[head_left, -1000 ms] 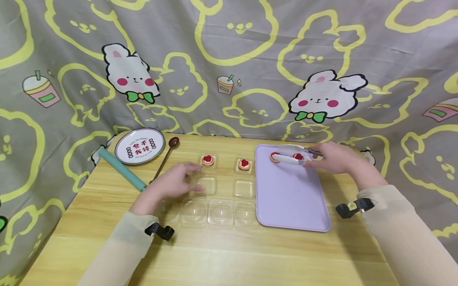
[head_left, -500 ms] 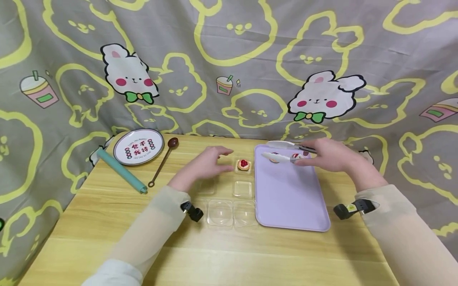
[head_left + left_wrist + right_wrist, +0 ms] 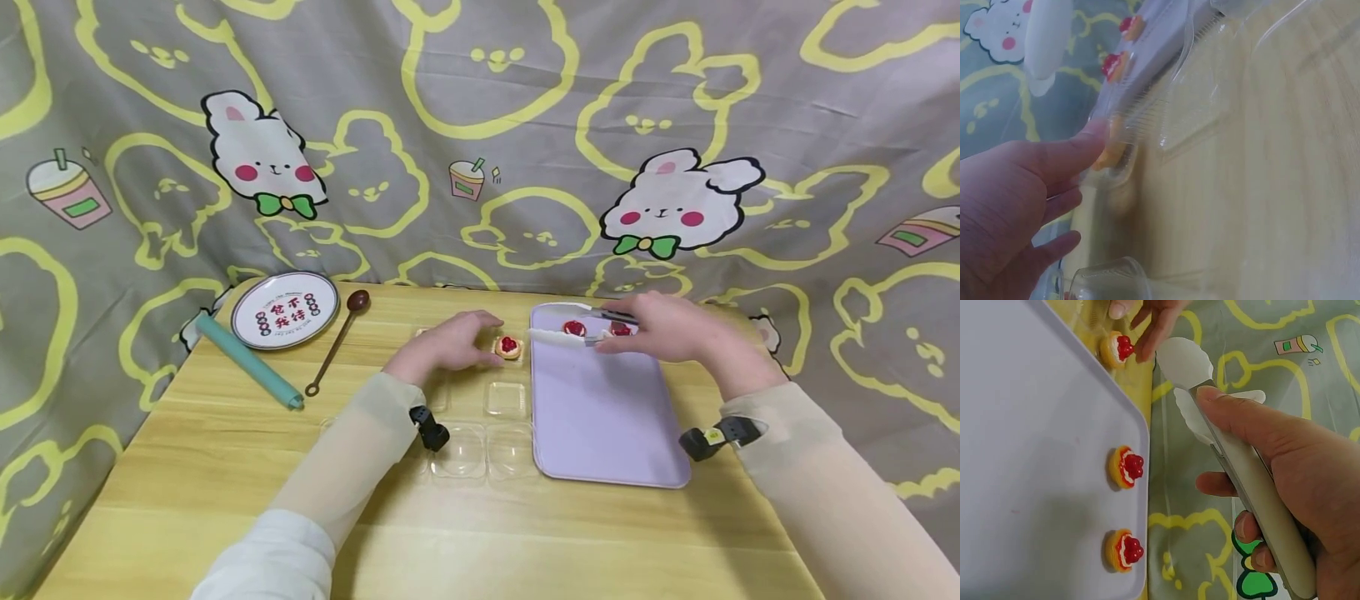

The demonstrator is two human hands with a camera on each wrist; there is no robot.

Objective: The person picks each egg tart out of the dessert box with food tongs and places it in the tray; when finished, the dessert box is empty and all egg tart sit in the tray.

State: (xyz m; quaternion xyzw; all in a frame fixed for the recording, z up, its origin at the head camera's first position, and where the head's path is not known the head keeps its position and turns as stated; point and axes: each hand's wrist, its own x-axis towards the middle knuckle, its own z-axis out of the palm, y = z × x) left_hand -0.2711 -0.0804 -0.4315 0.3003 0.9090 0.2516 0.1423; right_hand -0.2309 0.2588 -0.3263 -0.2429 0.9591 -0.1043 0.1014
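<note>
My right hand (image 3: 656, 327) grips a pair of tongs (image 3: 1260, 500) with white scalloped tips, which stand apart with nothing between them. The tongs hover over the far end of a lilac tray (image 3: 607, 417), where two small fruit tarts (image 3: 1125, 467) with red berry topping lie. My left hand (image 3: 453, 340) is at another tart (image 3: 508, 347) in a clear plastic box base (image 3: 1141, 125). Thumb and fingers are spread around the near side of that base; whether they touch it is hard to tell. One more boxed tart is mostly hidden behind the left hand.
Clear box bases (image 3: 506, 400) and domed lids (image 3: 457, 450) stand in rows left of the tray. Farther left are a plate (image 3: 285, 310) with red lettering, a brown long-handled spoon (image 3: 337, 342) and a teal roll (image 3: 249, 360). A patterned curtain (image 3: 525, 125) hangs behind the table.
My left hand has moved right, from the left boxed tart to the one beside the tray. The tongs in my right hand have shifted slightly left over the tray.
</note>
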